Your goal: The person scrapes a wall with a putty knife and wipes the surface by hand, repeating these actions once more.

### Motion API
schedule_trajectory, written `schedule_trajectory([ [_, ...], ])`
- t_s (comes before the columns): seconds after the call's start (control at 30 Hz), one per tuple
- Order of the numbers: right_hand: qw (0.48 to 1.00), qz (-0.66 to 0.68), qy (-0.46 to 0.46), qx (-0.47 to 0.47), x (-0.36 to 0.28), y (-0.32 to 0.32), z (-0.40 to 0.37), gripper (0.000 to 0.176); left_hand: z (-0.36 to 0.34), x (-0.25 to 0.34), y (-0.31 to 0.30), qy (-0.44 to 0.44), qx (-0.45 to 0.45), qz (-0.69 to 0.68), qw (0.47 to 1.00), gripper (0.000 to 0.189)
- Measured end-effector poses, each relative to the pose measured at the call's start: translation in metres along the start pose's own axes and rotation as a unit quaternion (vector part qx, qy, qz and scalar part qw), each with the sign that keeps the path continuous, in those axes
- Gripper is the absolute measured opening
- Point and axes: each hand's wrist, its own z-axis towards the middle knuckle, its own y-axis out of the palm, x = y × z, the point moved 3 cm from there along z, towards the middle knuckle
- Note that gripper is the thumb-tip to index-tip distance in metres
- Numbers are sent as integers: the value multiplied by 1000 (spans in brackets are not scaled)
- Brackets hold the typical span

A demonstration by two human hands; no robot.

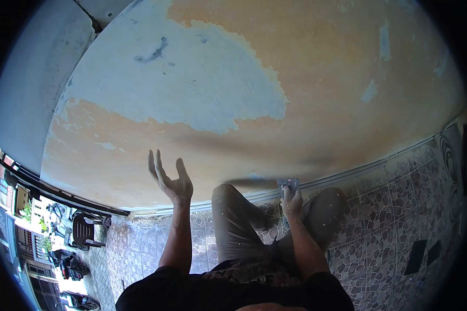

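Observation:
My left hand is raised in front of the wall, fingers spread and nothing in it. Low by the foot of the wall, between my knees, my right hand is closed around a scraper with a wide grey blade pointing at the wall. Part of its handle is hidden by my fingers. The wall has orange-tan paint, with a large pale bare patch whose edges are ragged. Smaller pale patches show to the right.
My bent knees are close to the wall's base ledge. Stone-patterned tiles cover the floor, with two dark flat pieces lying at right. A dark plastic chair and a parked motorcycle stand off to the left.

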Motion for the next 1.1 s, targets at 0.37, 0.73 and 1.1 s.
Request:
schedule_trajectory([
  [0.37, 998, 9, -2, 62, -1, -16, 6, 46, -22, 42, 79, 49, -113, -24, 992, 97],
  [0.73, 999, -25, 18, 32, -28, -23, -3, 51, -43, 31, 66, 64, -269, -21, 961, 86],
  [1.1, 999, -30, 8, 19, -22, -21, -2, 50, -50, 30, 72, 70, -248, -3, 966, 81],
])
